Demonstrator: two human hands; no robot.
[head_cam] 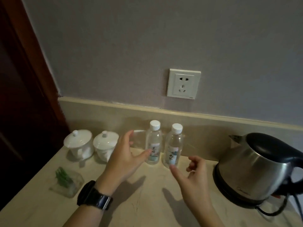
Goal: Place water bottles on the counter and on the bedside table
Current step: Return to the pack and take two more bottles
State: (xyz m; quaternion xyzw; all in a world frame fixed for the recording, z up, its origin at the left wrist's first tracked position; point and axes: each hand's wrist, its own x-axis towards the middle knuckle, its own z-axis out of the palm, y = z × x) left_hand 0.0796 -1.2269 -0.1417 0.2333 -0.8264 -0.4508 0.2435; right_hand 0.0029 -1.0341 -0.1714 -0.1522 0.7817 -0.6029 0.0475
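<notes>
The surface (pixel 134 208) is pale, veined stone, smooth and slightly glossy, with a matching upstand along a grey matte wall. Two small clear plastic bottles stand upright on it near the centre, just beside each other without touching: the left bottle (pixel 153 143) and the right bottle (pixel 173 146). Each is cylindrical with a rounded shoulder, a ribbed white screw cap and a pale label with dark characters.

The left hand (pixel 126 159), a dark watch (pixel 95 196) on its wrist, hovers at 9 o'clock of the left bottle, fingers spread and straight, thumb tip in front of the bottle's label; its grip is released and holds nothing. The right hand (pixel 191 176) sits at 5 o'clock of the right bottle, index finger extended toward the bottle's base, other fingers loosely curled, grip released as well.

At 9 o'clock of the bottles stand two white glazed lidded cups (pixel 91 145). At 8 o'clock lies a clear glass dish (pixel 67 182) holding something green. At 3 o'clock sits a brushed steel kettle (pixel 255 169) with a black lid and handle. A white wall socket (pixel 183 83) is at 12 o'clock.
</notes>
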